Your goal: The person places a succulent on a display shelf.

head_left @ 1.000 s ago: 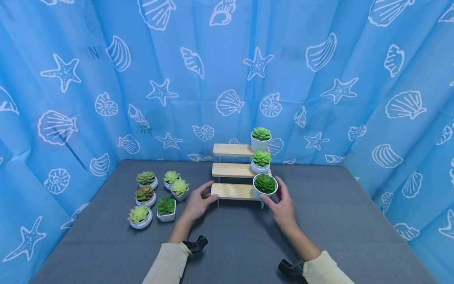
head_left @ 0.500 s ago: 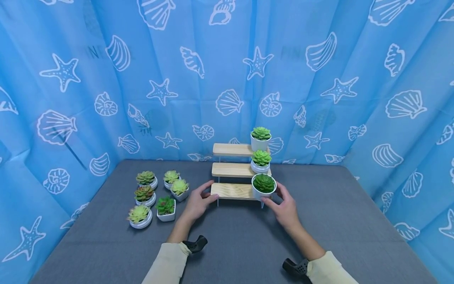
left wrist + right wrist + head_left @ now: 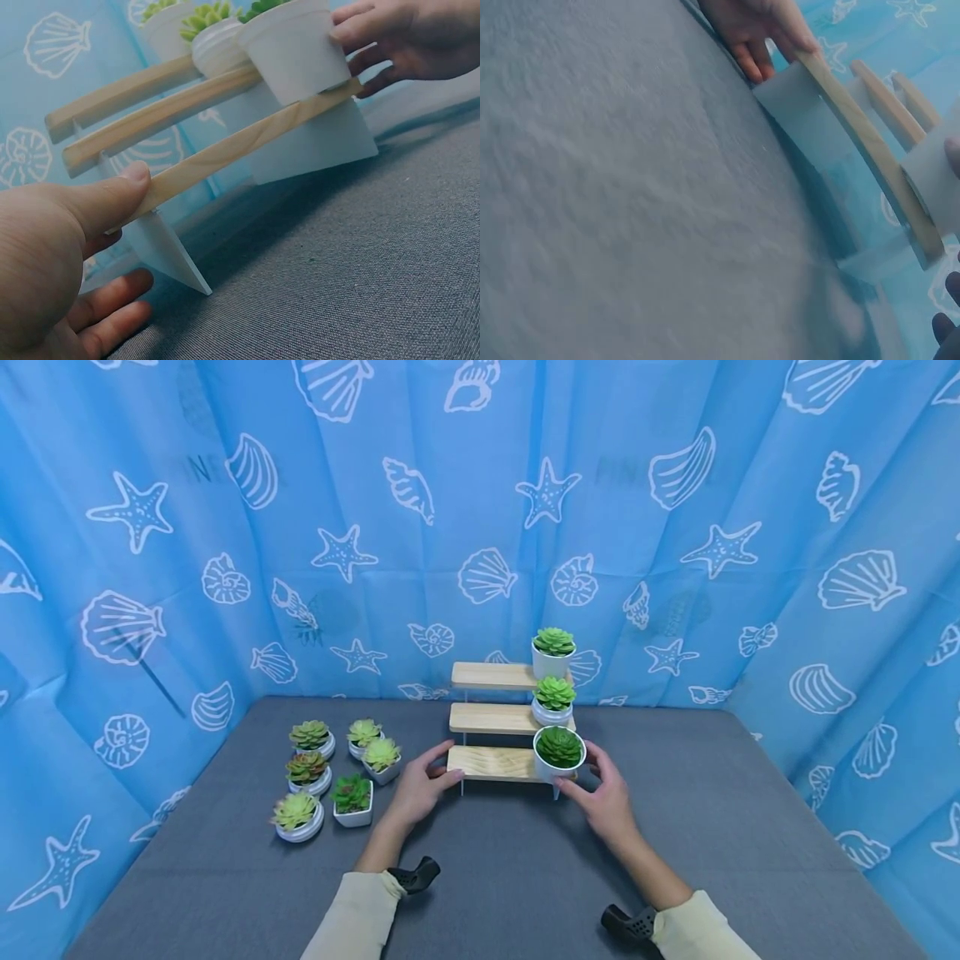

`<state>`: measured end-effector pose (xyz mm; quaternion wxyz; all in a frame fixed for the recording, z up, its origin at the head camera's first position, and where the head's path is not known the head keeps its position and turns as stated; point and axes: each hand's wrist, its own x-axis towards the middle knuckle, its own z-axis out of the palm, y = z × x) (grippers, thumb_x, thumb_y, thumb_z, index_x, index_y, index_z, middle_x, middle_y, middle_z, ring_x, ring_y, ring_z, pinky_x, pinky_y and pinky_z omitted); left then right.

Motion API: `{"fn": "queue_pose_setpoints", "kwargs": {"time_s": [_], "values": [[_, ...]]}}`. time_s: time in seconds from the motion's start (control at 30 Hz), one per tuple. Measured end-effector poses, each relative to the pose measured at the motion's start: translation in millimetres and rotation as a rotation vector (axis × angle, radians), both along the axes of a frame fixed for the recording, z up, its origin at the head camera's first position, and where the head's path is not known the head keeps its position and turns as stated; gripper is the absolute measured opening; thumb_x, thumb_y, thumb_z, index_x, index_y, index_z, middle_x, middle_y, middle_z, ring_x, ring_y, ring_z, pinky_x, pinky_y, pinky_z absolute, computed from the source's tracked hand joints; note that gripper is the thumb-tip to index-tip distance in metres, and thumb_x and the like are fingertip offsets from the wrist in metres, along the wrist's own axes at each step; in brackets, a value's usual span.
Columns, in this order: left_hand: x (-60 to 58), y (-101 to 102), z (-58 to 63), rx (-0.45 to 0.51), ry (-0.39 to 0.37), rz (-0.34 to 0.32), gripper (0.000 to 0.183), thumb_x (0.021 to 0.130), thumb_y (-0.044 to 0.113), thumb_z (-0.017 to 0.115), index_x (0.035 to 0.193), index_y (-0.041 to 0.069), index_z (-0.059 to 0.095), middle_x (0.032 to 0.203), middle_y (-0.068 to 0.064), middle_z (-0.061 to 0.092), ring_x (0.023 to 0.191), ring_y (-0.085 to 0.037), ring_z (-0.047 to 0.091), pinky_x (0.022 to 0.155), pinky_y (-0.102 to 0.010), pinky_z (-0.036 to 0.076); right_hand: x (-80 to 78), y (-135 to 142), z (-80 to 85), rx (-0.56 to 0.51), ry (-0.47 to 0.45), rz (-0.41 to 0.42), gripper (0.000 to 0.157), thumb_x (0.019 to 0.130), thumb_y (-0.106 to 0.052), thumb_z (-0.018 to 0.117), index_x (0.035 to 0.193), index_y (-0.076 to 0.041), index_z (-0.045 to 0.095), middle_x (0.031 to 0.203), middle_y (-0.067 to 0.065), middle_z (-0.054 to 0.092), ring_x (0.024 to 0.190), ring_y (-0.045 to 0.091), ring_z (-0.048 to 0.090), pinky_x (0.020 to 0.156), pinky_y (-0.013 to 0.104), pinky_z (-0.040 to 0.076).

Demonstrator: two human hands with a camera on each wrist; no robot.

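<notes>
A three-tier wooden display stand (image 3: 491, 763) with clear legs stands at the back of the table. My left hand (image 3: 417, 787) pinches the left end of its lowest shelf; in the left wrist view the thumb lies on the wood, with other fingers below. My right hand (image 3: 606, 797) grips a dark green potted succulent (image 3: 559, 750) in a round white pot at that shelf's right end. In the left wrist view the pot (image 3: 294, 52) sits on or just over the board. Behind it, a light green succulent (image 3: 553, 700) stands on the middle shelf and another succulent (image 3: 553, 652) on the top one.
Several small potted succulents are grouped on the table's left, among them a square-potted one (image 3: 352, 800) and a round-potted one (image 3: 297, 816). Grey cloth (image 3: 510, 877) covers the table. A blue shell-print curtain (image 3: 480, 527) hangs close behind the stand.
My right hand has shifted the dark green succulent slightly left along the lowest shelf, its thumb moving to the pot's lower front. The left hand keeps its place on the stand.
</notes>
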<state>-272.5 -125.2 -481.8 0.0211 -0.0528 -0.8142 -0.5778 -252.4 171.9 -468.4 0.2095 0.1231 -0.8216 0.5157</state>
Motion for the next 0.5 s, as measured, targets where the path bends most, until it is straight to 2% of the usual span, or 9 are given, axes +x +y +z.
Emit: {"fn": "queue_pose_setpoints", "kwargs": {"time_s": [0.3,0.5], "values": [[-1.3,-1.1,-0.1,0.013,-0.002,0.011,0.060,0.090,0.029,0.072,0.144,0.015,0.049,0.145,-0.011,0.047,0.118,-0.030,0.054,0.092,-0.047,0.048,-17.7,17.4,-1.2,0.165,-0.050,0.111,0.094,0.074,-0.013,0.085,0.149,-0.002,0.031,0.135,0.023,0.049,0.122,0.039,0.046,0.095,0.061,0.039],[-0.5,-0.1,-2.1,0.019,0.010,-0.007,0.060,0.090,0.030,0.071,0.144,0.013,0.049,0.144,-0.012,0.047,0.118,-0.030,0.054,0.091,-0.047,0.049,-29.4,28.7,-0.4,0.220,-0.112,0.215,0.101,0.076,-0.008,0.084,0.155,-0.010,0.020,0.133,0.025,0.051,0.116,0.040,0.053,0.095,0.058,0.042]]}}
